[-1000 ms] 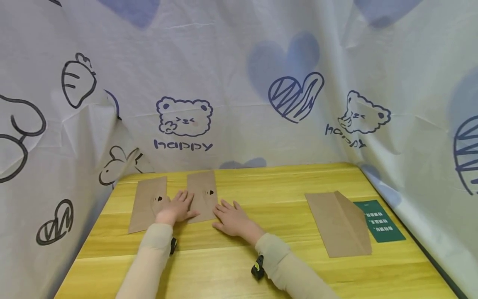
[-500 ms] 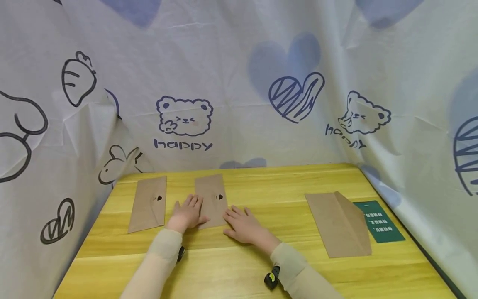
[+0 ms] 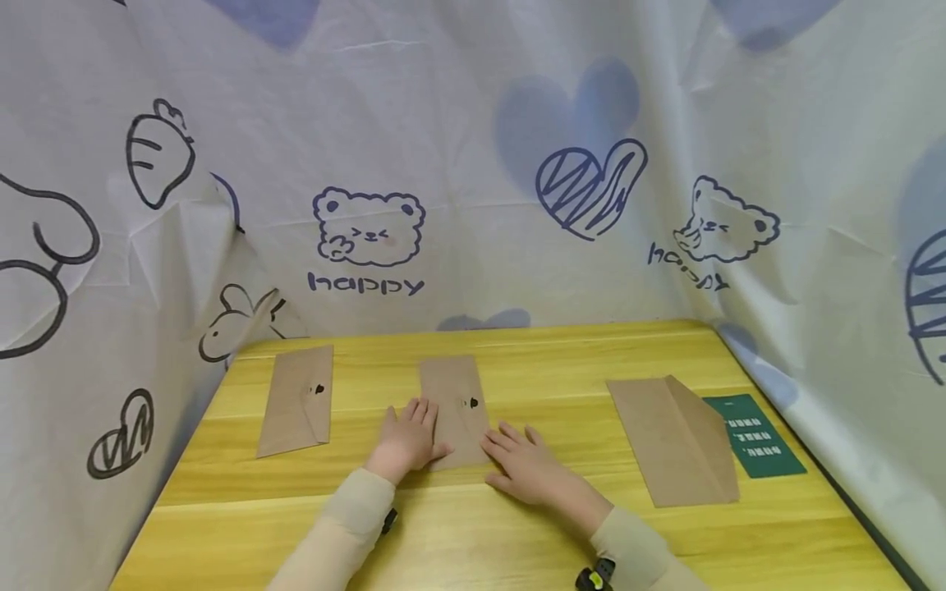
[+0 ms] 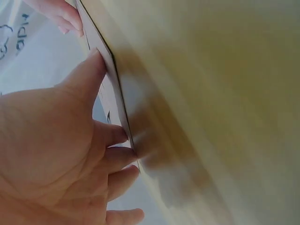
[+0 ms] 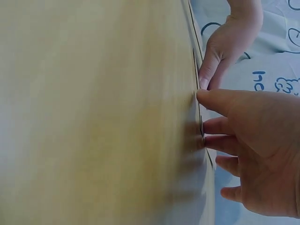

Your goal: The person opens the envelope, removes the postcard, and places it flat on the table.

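A brown paper envelope (image 3: pixel 452 379) with a dark mark by its flap lies flat on the table between the two hands. My left hand (image 3: pixel 409 439) rests along its left side, the thumb on its lower left part. At its right edge, the fingers of my right hand (image 3: pixel 523 466) touch the paper, spread and nearly straight. In the left wrist view, the thumb and fingertips of the left hand (image 4: pixel 56 136) meet the envelope's thin edge. The right wrist view has the right hand (image 5: pixel 262 150) with its fingertips low against the paper.
A second closed brown envelope (image 3: pixel 284 410) lies at the table's left. On the right is a larger brown envelope (image 3: pixel 654 443) with its flap unfolded, beside a dark green card (image 3: pixel 761 450) with white print. A printed white curtain (image 3: pixel 473 246) surrounds the yellow wooden table (image 3: pixel 473 533).
Both hands have slid the middle envelope to the right and slightly toward the person. The left envelope, now fully uncovered, and the right-hand envelope and card have stayed put.
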`<move>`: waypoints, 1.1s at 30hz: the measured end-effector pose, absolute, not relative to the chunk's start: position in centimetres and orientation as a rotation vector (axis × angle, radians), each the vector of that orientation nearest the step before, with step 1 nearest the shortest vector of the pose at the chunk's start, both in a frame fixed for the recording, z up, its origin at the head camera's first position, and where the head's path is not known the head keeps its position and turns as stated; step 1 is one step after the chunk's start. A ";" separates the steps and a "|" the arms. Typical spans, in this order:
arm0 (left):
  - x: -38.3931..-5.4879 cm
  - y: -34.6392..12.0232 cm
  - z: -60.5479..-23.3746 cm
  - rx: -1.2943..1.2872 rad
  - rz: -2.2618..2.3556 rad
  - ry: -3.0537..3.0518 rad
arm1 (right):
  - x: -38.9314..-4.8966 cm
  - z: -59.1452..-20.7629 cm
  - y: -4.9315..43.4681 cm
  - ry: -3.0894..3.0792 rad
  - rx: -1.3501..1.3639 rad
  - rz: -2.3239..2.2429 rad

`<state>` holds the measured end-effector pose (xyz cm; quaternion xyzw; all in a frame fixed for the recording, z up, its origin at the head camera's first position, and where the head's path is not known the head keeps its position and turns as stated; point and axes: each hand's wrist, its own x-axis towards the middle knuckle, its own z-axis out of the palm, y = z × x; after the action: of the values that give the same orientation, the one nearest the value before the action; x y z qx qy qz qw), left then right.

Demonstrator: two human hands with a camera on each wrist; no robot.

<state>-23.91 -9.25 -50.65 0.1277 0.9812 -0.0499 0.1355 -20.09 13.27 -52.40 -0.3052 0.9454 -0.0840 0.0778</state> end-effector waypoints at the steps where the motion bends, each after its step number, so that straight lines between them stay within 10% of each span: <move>1: -23.8 -8.9 -50.7 0.377 -0.155 2.846 | -19.8 -52.5 13.6 2.834 -0.907 -0.254; 33: -19.9 -3.0 -50.8 0.515 -0.351 2.871 | -18.1 -53.0 14.8 3.082 -0.737 -0.202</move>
<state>-19.93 -2.96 -50.75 0.1745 0.9722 -0.1188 0.1016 -18.07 14.83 -53.02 -0.2319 0.9705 -0.0637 -0.0169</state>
